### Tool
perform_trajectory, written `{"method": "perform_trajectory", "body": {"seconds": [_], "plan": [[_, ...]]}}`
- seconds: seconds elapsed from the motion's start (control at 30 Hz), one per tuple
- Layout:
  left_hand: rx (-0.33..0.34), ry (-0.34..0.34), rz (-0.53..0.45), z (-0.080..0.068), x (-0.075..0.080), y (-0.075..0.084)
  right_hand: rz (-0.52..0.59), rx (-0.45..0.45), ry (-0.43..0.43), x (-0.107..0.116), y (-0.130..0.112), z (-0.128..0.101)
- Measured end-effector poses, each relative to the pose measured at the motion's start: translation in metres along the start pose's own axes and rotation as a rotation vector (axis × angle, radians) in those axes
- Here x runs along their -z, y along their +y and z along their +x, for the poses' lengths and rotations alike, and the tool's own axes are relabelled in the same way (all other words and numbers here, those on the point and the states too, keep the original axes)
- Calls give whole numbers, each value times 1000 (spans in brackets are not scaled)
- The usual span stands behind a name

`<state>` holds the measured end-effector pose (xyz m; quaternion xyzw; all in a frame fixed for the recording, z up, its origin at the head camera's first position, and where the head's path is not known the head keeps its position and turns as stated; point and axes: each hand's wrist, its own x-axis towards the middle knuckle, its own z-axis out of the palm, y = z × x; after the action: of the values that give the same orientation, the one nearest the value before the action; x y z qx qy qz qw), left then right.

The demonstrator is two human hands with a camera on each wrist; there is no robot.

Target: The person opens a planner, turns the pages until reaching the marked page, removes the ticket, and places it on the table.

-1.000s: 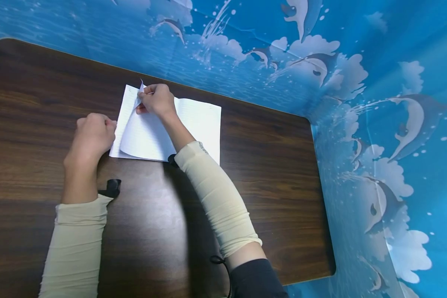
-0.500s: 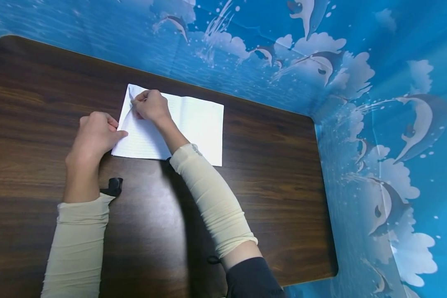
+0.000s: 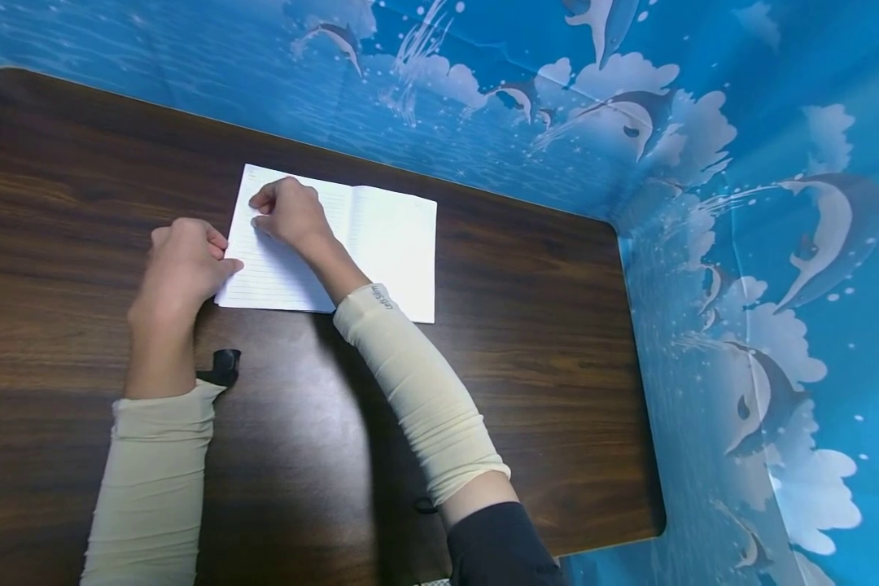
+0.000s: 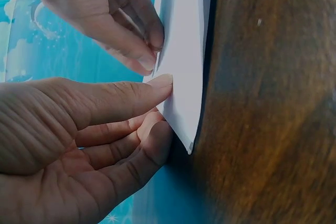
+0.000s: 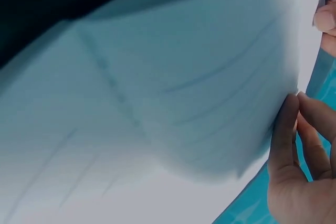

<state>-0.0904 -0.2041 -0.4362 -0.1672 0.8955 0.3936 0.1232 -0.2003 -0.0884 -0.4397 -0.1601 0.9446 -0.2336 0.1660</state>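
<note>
the left hand (image 3: pixel 185 262) and right hand (image 3: pixel 295 215) are close together, backs upward, both pinching.

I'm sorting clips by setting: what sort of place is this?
Probably an indoor desk corner: a wood-grain table, a blue dolphin-print backdrop along two sides, and an open lined notebook.

Open notebook (image 3: pixel 369 244) lies on table (image 3: pixel 549 366), nr far edge, a bit L of ctr. My L hand (image 3: pixel 183 264) is at its L edge; R hand (image 3: pixel 293 216) is over L pg (image 3: pixel 264 289), farther back. R sleeve (image 3: pixel 417 374) crosses nr edge. R pg (image 3: pixel 403 252) lies R of my wrist. Curtain (image 3: pixel 769 342) hangs behind table & along R side.
</note>
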Motion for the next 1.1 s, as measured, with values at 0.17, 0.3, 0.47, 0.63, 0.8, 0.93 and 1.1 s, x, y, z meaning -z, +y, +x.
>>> {"method": "perform_trajectory", "body": {"seconds": [0.17,0.3,0.47,0.63,0.8,0.93,1.1], "plan": [[7,-7,-3,0,-1,1,95,-23,-33,5,9,-3],[9,-17,-13,-2,-2,0,147,-35,-56,17,21,-6],[10,-15,-27,-3,-1,-1,157,-69,-39,40,42,-7],[11,-11,-31,-2,-1,-1,134,-127,16,65,70,-6],[10,-14,-27,-2,0,-1,69,-211,40,89,97,-11],[12,-16,-29,-3,0,-1,1,-295,53,103,118,-17],[23,-20,-29,-4,0,-1,-86,-412,54,108,140,-24]]}}
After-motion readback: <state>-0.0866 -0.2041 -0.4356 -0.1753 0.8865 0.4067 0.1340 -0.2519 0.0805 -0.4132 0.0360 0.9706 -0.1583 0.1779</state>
